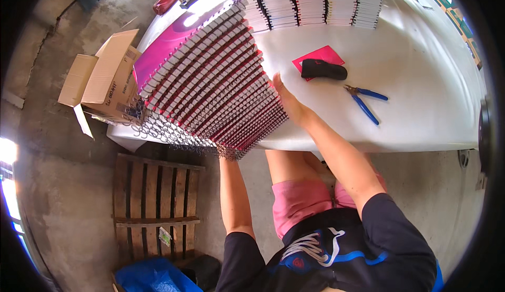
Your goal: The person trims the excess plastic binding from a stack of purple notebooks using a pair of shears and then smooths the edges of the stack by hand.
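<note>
A tall stack of spiral-bound books with black coils and a purple top cover stands at the table's left front, its coil side turned toward me. Long coil ends hang loose from the stack's left and lower edge. My right hand is pressed against the stack's right side, thumb pointing up; its other fingers are mostly hidden. My left forearm reaches up to the stack's lower front corner, where the books and coils hide the left hand. Blue-handled cutting pliers lie with their handles apart, right of the stack.
A black pouch lies on a pink-red card. Several bound-book stacks line the back of the white-covered table. An open cardboard box is at the left, a red pouch behind. A wooden pallet is below.
</note>
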The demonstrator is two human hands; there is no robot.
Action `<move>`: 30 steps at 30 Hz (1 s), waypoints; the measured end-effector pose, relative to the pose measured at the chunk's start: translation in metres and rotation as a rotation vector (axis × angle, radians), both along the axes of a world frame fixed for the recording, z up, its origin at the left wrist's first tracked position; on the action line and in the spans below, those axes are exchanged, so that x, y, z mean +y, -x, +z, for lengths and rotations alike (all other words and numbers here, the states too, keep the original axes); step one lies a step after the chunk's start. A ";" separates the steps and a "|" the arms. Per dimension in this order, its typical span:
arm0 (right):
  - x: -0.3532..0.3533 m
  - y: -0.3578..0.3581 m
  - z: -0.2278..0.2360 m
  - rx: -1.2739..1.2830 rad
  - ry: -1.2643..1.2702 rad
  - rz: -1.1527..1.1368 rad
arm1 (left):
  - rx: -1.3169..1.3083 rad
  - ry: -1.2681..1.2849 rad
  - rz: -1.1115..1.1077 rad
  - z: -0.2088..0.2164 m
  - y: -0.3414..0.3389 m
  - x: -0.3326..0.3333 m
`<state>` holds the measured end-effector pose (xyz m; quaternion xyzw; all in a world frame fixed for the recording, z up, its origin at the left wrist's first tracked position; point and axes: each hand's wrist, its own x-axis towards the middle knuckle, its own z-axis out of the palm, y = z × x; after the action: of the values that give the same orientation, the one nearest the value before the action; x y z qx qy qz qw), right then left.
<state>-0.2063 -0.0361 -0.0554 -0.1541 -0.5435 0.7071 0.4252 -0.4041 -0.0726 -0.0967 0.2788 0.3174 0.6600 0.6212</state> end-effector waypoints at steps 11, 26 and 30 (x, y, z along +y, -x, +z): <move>0.032 -0.018 0.106 0.144 -0.481 -0.424 | 0.304 -0.908 0.600 0.112 0.028 0.012; 0.036 0.001 0.103 0.164 -0.516 -0.427 | 0.607 -0.742 0.862 0.148 0.002 0.041; 0.027 0.007 0.072 0.148 -0.161 -0.131 | 0.418 -0.642 0.819 0.149 -0.001 0.040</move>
<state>-0.2138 -0.0090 0.0164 -0.1019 -0.5544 0.6414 0.5205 -0.4030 -0.0330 0.0519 0.4329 0.2991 0.8416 0.1218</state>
